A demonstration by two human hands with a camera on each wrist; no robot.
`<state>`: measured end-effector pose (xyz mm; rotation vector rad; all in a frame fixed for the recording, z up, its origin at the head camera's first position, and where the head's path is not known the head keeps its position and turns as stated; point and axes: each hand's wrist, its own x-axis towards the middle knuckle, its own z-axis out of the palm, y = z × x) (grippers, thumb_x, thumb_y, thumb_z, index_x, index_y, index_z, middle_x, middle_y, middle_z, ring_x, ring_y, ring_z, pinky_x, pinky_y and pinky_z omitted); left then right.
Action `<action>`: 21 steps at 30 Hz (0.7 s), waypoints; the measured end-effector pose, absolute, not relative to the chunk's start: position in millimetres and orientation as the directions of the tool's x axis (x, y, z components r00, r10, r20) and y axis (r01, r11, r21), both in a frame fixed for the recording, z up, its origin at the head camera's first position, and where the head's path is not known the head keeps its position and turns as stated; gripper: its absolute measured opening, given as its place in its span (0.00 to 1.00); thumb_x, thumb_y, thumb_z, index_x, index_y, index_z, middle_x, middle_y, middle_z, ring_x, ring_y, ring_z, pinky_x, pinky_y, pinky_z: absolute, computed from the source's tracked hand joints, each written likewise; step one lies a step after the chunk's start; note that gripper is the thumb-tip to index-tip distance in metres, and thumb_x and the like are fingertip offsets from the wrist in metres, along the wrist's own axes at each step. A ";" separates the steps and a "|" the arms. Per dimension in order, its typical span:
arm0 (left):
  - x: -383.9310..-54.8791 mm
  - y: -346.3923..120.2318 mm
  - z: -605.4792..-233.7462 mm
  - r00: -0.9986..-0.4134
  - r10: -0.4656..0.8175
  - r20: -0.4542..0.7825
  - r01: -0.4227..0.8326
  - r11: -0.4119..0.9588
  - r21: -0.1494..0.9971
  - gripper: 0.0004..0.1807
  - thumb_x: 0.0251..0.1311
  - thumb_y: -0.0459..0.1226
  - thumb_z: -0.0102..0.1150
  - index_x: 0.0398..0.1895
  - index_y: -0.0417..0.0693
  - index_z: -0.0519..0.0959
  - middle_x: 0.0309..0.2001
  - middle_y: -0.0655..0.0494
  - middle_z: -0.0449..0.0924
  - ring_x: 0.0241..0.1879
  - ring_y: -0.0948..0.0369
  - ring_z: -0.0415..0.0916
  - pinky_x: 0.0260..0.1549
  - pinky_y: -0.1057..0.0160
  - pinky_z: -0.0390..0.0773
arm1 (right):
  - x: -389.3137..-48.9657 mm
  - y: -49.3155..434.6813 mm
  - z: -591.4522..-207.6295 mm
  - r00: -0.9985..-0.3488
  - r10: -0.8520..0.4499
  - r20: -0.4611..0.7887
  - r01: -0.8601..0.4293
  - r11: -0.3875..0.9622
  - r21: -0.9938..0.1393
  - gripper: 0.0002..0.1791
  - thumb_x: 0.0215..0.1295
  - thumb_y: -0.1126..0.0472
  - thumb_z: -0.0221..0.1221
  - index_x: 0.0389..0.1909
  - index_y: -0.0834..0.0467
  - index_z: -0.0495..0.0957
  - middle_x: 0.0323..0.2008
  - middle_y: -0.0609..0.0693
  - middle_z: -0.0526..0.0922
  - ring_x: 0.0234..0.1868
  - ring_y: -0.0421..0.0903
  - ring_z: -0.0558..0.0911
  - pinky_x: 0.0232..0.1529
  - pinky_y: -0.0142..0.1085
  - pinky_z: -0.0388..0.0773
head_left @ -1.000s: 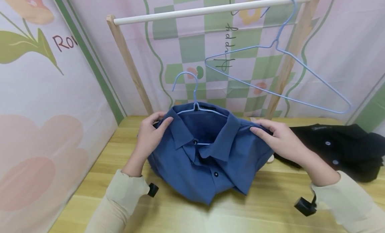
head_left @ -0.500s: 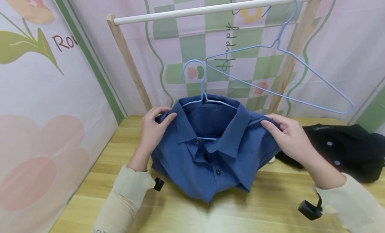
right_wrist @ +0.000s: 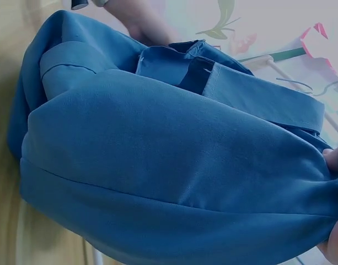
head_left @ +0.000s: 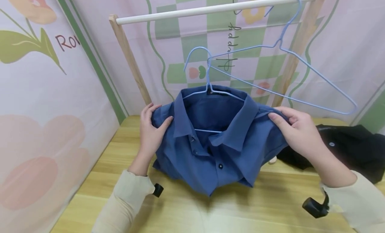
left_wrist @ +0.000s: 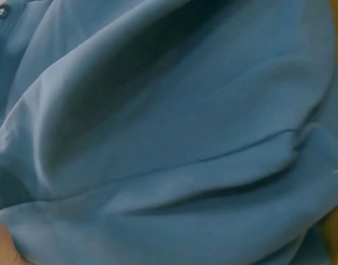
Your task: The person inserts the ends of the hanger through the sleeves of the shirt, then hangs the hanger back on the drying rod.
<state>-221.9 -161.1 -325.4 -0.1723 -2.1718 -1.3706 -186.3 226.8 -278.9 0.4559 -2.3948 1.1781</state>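
A blue collared shirt hangs on a light-blue wire hanger, whose hook and neck rise out of the collar. My left hand grips the shirt's shoulder at the left, thumb in front and fingers behind. At the other shoulder my right hand pinches the fabric between thumb and fingers. In the right wrist view the shirt spreads from the pinching fingertips. Fabric fills most of the left wrist view, with a bit of the left hand at its lower-left corner. The hanger's ends are hidden inside the shirt.
Behind the shirt stands a rack with a white rail and wooden posts. A second light-blue hanger hangs bare from the rail's right end. A black garment lies on the wooden table at the right.
Shirt and hanger have risen and shifted right, the hook coming closer to the rail. My right hand has moved slightly right and up with the shoulder. Both hands keep their hold.
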 end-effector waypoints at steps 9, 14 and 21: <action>-220.6 -152.1 -332.6 -0.849 -0.227 0.478 0.372 0.386 0.844 0.39 0.69 0.47 0.64 0.78 0.51 0.60 0.74 0.48 0.58 0.71 0.52 0.58 0.71 0.48 0.56 | -185.0 227.7 -266.7 -0.839 -0.049 0.541 -0.464 0.583 -0.667 0.14 0.77 0.60 0.58 0.52 0.65 0.84 0.34 0.27 0.79 0.33 0.31 0.76 0.38 0.18 0.68; -221.1 -150.9 -332.2 -0.858 -0.238 0.455 0.342 0.396 0.852 0.40 0.70 0.49 0.62 0.80 0.54 0.56 0.76 0.48 0.55 0.73 0.52 0.56 0.72 0.46 0.54 | -185.9 224.6 -256.2 -0.823 -0.032 0.567 -0.473 0.590 -0.654 0.14 0.76 0.60 0.59 0.51 0.66 0.84 0.33 0.22 0.78 0.33 0.29 0.76 0.39 0.18 0.67; -221.7 -149.9 -326.0 -0.875 -0.245 0.418 0.343 0.295 0.892 0.43 0.69 0.50 0.63 0.82 0.57 0.52 0.79 0.56 0.51 0.76 0.56 0.52 0.73 0.47 0.51 | -188.1 222.0 -242.4 -0.817 -0.014 0.576 -0.463 0.611 -0.642 0.15 0.76 0.59 0.58 0.53 0.66 0.84 0.28 0.21 0.78 0.28 0.29 0.76 0.36 0.19 0.68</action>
